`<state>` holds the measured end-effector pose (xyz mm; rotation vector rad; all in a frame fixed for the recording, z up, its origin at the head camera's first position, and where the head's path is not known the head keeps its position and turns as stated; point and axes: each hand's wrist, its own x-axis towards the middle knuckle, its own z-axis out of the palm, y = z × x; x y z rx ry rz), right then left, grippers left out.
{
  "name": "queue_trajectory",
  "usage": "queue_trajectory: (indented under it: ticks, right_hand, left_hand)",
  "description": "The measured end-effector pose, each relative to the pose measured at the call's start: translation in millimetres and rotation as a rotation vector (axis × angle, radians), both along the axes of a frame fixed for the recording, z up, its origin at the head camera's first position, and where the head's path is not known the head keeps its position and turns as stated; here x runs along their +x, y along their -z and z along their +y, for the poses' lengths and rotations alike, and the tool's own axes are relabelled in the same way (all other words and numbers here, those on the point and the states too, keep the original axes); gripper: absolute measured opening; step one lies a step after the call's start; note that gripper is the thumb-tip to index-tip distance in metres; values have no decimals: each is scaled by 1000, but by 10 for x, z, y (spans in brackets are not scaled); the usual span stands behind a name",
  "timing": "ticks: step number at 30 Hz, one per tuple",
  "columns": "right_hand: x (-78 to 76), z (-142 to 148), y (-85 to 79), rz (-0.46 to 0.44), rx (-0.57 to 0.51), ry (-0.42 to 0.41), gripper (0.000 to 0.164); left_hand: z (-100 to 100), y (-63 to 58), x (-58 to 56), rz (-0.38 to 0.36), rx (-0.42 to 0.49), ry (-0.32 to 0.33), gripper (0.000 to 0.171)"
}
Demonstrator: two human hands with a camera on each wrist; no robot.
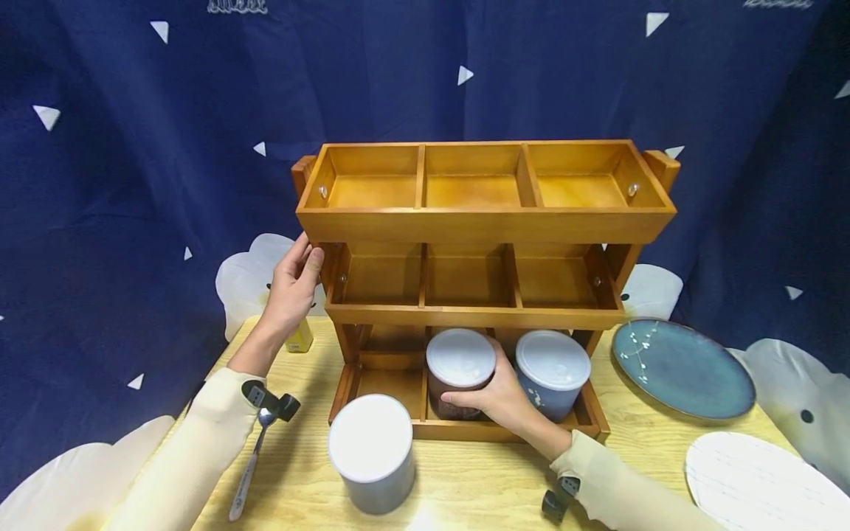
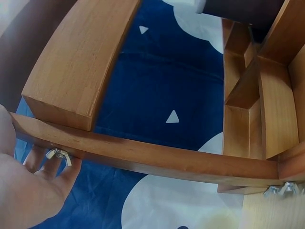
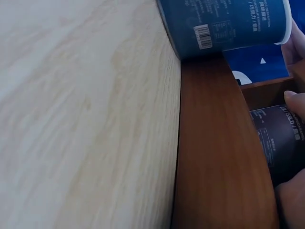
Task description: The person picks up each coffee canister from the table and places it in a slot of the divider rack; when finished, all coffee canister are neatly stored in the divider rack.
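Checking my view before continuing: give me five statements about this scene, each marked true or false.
1. The right hand grips the brown canister. True.
2. The left hand holds the spoon. False: it grips the wooden rack; the spoon lies on the table.
3. The blue canister stands right of the brown canister. True.
4. The grey canister stands inside the wooden rack. False: it stands on the table.
5. The blue plate lies right of the wooden rack. True.

Gray canister [image 1: 373,450] before free bottom-left compartment [image 1: 398,385]

two jars [image 1: 460,359] low in rack [image 1: 488,227] | third jar [image 1: 372,442] before rack | spoon [image 1: 246,483] left | plates [image 1: 687,372] right
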<state>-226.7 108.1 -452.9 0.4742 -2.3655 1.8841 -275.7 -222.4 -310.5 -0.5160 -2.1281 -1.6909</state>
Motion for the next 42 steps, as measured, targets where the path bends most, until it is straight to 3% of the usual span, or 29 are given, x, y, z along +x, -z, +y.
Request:
queue_trajectory:
  ticks: [7, 13, 15, 21, 23, 25, 29, 31, 42]
  right_hand:
    - [137, 65, -22, -27, 78, -20, 101]
    - [457, 156, -140, -125, 109, -116, 106]
    - [587, 178, -193, -166, 103, -113, 106]
    - [963, 218, -305, -137, 104, -18, 71]
    - [1057, 208, -313, -93, 116, -60, 60]
    - [1120, 191, -314, -61, 150, -161, 56]
    - [1134, 123, -283, -20, 172, -378, 64]
    - [1108, 69, -264, -15, 160, -436, 71]
    - [765, -285, -327, 70, 119, -581, 98]
  left_hand:
    - [-1, -12, 16, -4, 3, 14, 47]
    - [-18, -15, 26, -5, -8, -6, 47]
    - [-20, -7, 24, -1, 1, -3, 46]
    - [-7, -8, 6, -2, 16, 6, 47]
    - [-4, -17, 1, 1, 18, 5, 47]
    - [-3, -25, -7, 6, 21, 7, 47]
    - [-2, -34, -20, 7, 14, 8, 47]
    - [-2, -28, -18, 2, 3, 3, 47]
    - [-4, -14, -17, 16, 12, 4, 46]
